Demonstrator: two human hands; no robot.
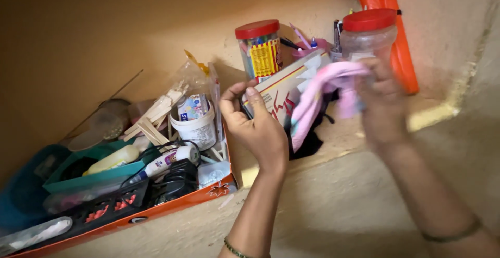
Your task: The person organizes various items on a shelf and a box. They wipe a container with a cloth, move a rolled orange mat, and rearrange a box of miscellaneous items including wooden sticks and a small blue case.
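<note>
Left hand (256,125) gripping flat cardboard box (284,88), right hand (383,101) clutching soft pink cloth (317,94), red-lidded plastic jar (369,35) behind

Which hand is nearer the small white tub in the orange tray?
Left. The left hand grips the white carton just right of the white tub. The right hand is farther right, holding a pink cloth by the red-lidded jar.

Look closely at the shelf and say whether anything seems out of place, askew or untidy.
Yes. The orange tray is crammed: wooden sticks, tubes and a black cable lie piled at angles. The white carton in the left hand is tilted, and a pink cloth, held by the right hand, drapes over it. Nothing looks spilled.
</note>
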